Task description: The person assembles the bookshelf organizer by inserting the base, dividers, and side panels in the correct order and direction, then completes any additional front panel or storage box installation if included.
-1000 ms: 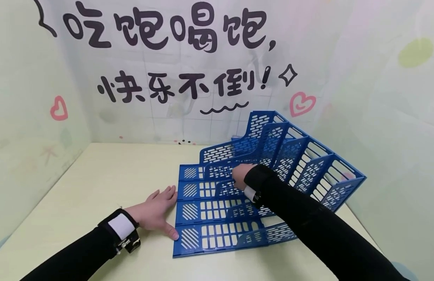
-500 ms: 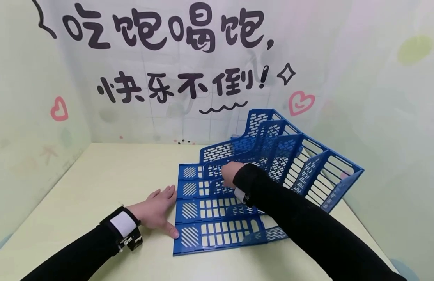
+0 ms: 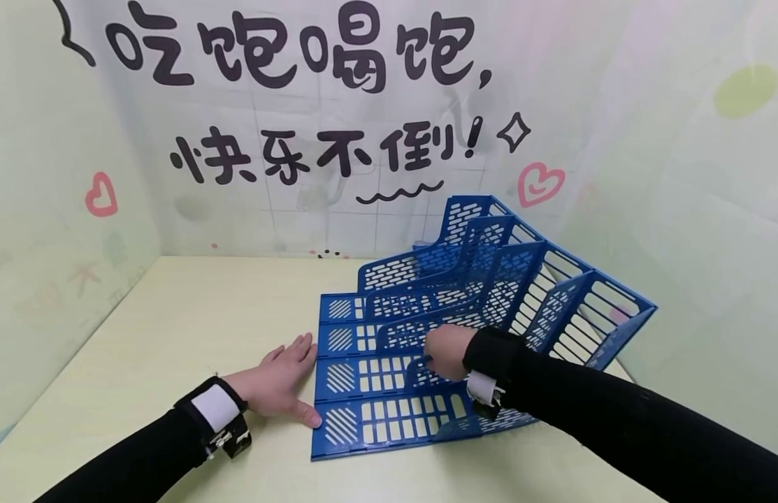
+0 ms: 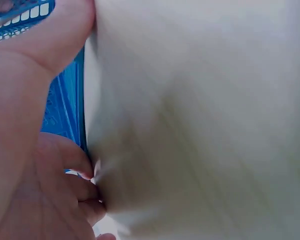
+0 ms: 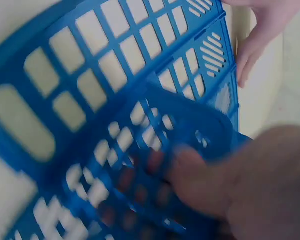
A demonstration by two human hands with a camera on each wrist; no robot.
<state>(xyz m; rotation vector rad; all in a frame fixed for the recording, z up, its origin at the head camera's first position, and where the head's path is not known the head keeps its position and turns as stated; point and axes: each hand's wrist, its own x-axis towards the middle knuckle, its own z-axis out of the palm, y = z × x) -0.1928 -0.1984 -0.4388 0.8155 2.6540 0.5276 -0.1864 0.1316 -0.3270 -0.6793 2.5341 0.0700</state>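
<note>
A blue plastic file rack with perforated dividers lies across the right half of the table in the head view. My left hand rests on the table with its fingers spread. Its thumb and fingertips touch the rack's left edge. My right hand is over the near-middle part of the rack and grips a low divider. In the right wrist view, the thumb lies on one face of that divider, and the fingers show through its holes from the other side. The left wrist view shows part of the left palm beside blue plastic.
The pale table extends left of the rack and in front of it. The rack's slatted back rises at the right, close to the right wall. Behind stands a printed backdrop.
My right hand shifts slightly left, then lets go of the farther dividers and moves toward me and right to a nearer divider. The rack's back shifts slightly. My left hand stays at the edge.
</note>
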